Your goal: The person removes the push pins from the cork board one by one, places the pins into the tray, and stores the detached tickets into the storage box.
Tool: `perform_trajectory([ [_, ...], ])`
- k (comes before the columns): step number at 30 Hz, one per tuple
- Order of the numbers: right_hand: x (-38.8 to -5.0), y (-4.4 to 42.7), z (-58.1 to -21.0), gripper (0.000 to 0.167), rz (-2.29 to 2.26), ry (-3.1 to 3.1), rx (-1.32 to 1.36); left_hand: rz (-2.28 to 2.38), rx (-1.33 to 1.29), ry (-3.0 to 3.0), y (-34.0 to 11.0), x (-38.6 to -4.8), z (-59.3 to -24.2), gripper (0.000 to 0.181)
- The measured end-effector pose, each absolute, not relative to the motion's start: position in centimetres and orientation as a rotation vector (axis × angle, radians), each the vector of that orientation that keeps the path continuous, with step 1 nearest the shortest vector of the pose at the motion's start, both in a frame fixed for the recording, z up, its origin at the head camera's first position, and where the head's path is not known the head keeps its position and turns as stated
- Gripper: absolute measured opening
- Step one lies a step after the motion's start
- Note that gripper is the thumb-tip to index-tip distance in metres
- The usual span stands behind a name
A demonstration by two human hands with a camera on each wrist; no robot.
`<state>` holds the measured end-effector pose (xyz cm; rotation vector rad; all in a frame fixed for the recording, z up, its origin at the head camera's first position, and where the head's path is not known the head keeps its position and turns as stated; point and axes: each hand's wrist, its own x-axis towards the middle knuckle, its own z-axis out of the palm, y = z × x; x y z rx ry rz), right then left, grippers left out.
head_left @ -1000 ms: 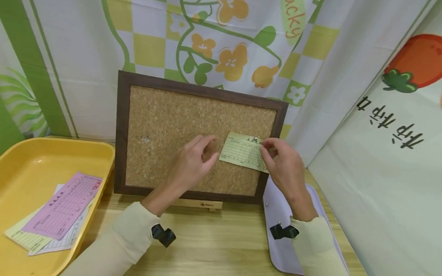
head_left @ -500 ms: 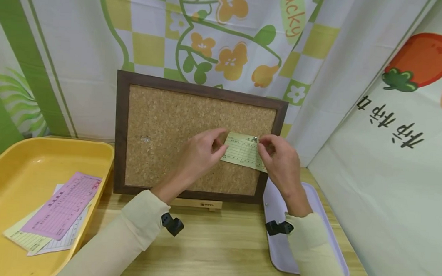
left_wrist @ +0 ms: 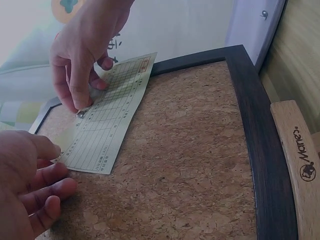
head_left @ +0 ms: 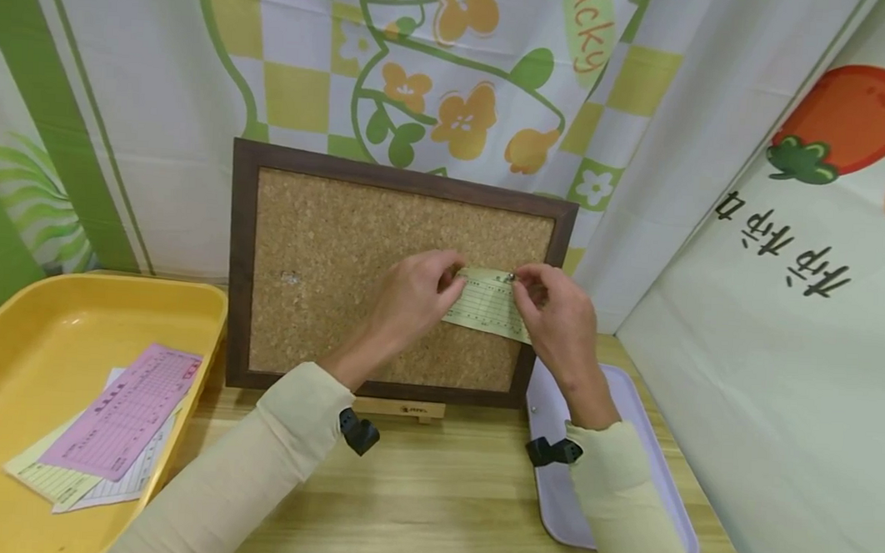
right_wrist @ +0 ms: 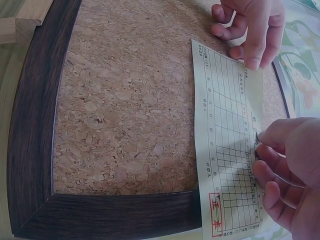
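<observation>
A pale yellow-green receipt slip (head_left: 489,304) lies against the right part of the framed corkboard (head_left: 339,246), its printed lines facing out. My left hand (head_left: 415,292) pinches the slip's upper left corner, thumb in front, as the right wrist view shows. At the slip's top edge sits a small silver pin (left_wrist: 81,114). My right hand (head_left: 560,320) holds that pin between thumb and forefinger, the other fingers loosely curled. In the right wrist view the slip's stamped end (right_wrist: 216,215) overlaps the dark frame. The pin's point is hidden.
Left of the board stands a yellow tray (head_left: 218,315) holding pink, white and yellow slips (head_left: 123,414). A lilac tray (head_left: 566,500) lies on the right, under my right forearm. A wooden stand (head_left: 390,407) supports the board. Printed curtain (head_left: 294,93) hangs behind.
My left hand has moved right and up to the slip's left corner. My right hand has shifted slightly left and up from the slip's right edge to the pin.
</observation>
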<state>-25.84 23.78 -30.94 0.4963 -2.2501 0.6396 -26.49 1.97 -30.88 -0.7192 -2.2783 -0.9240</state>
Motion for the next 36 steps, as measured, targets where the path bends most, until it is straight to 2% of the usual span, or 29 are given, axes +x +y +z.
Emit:
perform_trajectory([
  [36,-26.5,22.5,-31.2,0.006,0.618,-2.182,0.467,-0.887,-0.753,-2.252,2.3,-26.3,-31.7,0.017],
])
